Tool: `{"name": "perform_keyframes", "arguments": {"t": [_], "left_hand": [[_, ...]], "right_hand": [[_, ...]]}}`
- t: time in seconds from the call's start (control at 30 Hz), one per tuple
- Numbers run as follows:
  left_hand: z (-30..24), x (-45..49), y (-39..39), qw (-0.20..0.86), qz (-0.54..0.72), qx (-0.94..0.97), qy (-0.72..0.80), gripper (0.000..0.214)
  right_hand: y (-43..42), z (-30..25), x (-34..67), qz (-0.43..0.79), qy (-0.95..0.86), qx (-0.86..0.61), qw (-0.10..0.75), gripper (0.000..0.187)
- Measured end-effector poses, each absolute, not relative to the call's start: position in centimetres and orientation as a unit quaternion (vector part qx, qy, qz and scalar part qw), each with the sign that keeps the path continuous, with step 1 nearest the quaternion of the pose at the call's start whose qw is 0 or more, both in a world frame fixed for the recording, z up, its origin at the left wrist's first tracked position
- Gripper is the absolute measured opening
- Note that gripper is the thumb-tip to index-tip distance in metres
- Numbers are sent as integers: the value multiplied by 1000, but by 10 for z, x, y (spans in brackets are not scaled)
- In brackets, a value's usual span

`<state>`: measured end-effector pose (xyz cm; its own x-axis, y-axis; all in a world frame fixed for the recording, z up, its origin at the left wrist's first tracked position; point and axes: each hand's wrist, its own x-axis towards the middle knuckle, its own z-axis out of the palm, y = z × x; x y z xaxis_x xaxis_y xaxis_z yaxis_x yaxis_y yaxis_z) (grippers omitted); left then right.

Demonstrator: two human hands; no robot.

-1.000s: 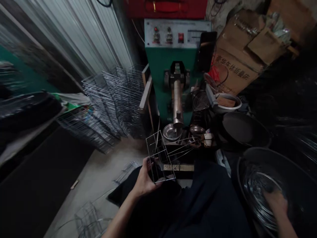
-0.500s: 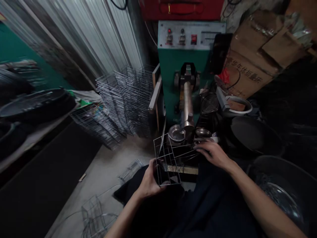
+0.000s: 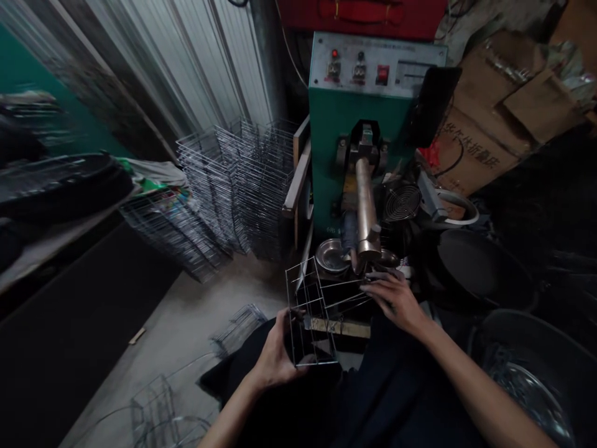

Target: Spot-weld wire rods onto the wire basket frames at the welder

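As we look down from the head camera, the upper left of the frame shows a corrugated metal wall (image 3: pixel 163 68), and dark round pans (image 3: pixel 60 180) lie on a ledge at the far left. Left of centre, a tall stack of wire racks (image 3: pixel 237 193) leans near the wall, and more wire frames (image 3: pixel 153 410) lie on the concrete floor (image 3: pixel 181 330) at the bottom of the frame.

In the lower centre, our left hand (image 3: pixel 275 358) wraps the lower corner of a rectangular wire basket (image 3: pixel 310 311), fingers curled round its rods and holding it up just below a steel dish (image 3: pixel 332 256). Above stands what looks like a green welding machine (image 3: pixel 359 130), its copper-coloured electrode arm (image 3: pixel 366 205) angled down toward the basket. Our right hand (image 3: pixel 396 302) comes in from the lower right, fingers lightly spread over long wires at the basket's side; we cannot tell whether they pinch one.

Cardboard boxes (image 3: pixel 494 118) fill the upper right, above a black pan (image 3: pixel 480 267) and a dark basin (image 3: pixel 527 392) of wire rings.

We judge the step in hand to be positioning the basket at the machine; the next move calls for steadying those wires under the electrode.
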<state>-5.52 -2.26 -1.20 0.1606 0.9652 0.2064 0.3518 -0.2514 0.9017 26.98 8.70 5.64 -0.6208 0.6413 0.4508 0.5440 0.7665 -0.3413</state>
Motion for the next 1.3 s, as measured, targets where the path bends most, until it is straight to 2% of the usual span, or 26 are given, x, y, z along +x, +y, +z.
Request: {"name": "perform_keyframes", "arguments": {"t": [0.17, 0.27, 0.57, 0.7, 0.87, 1.0, 1.2, 1.3], "left_hand": [[-26, -62, -23, 332, 411, 679, 509, 96], [-30, -64, -23, 323, 414, 679, 513, 98], [-19, -63, -16, 326, 445, 669, 499, 87], [-17, -62, -15, 342, 445, 652, 510, 79], [-5, -63, -14, 392, 433, 629, 513, 81], [2, -70, 0, 393, 432, 635, 506, 77], [0, -77, 17, 389, 434, 651, 486, 69], [-3, -79, 16, 399, 424, 652, 486, 78]], "right_hand": [[89, 56, 265, 88, -888, -332, 306, 26], [91, 55, 261, 82, -884, -331, 319, 25], [97, 57, 255, 69, -878, -342, 327, 29], [99, 54, 252, 72, -874, -349, 331, 23], [104, 52, 256, 95, -840, -372, 384, 12], [116, 52, 259, 114, -823, -367, 418, 12], [126, 56, 251, 144, -817, -372, 416, 13], [115, 54, 288, 155, -782, -440, 414, 21]]}}
